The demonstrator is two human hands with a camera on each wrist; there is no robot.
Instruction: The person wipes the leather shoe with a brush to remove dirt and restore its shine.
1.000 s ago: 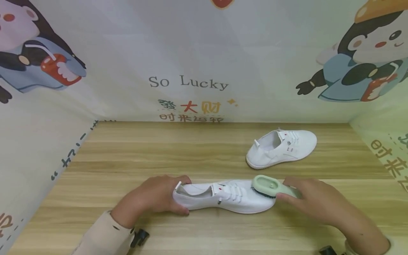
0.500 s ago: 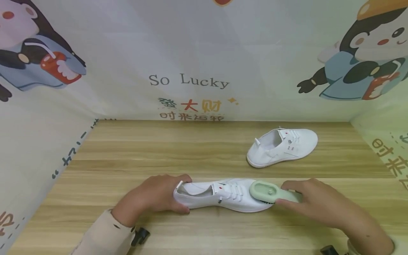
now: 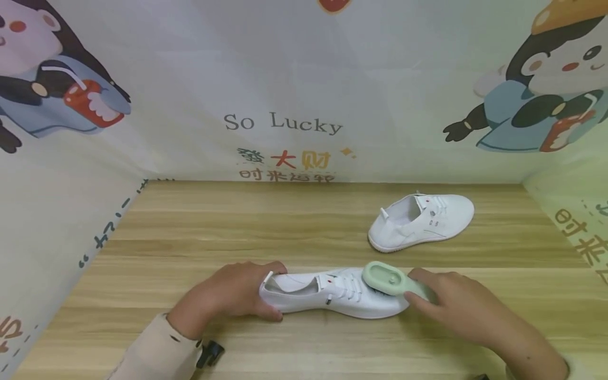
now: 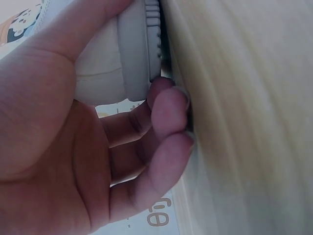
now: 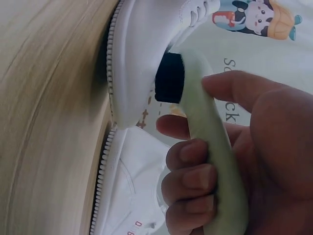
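Observation:
A white lace-up shoe (image 3: 304, 298) stands on the wooden surface near the front, toe to the right. My left hand (image 3: 237, 290) grips its heel; in the left wrist view the thumb lies along the heel (image 4: 100, 68) and curled fingers sit beside the sole. My right hand (image 3: 456, 301) holds a pale green brush (image 3: 387, 278) by its handle, fingers wrapped round it in the right wrist view. The brush's dark bristles (image 5: 169, 78) rest against the shoe's toe area. In the head view the brush head hides part of the toe.
The other white shoe (image 3: 423, 221) stands farther back on the right, toe also to the right. A printed cloth wall (image 3: 285, 63) closes off the back and both sides of the wooden tabletop (image 3: 214, 221).
My right hand has moved the brush down and then back up and left across the toe, toward the laces. The left hand and both shoes keep their places.

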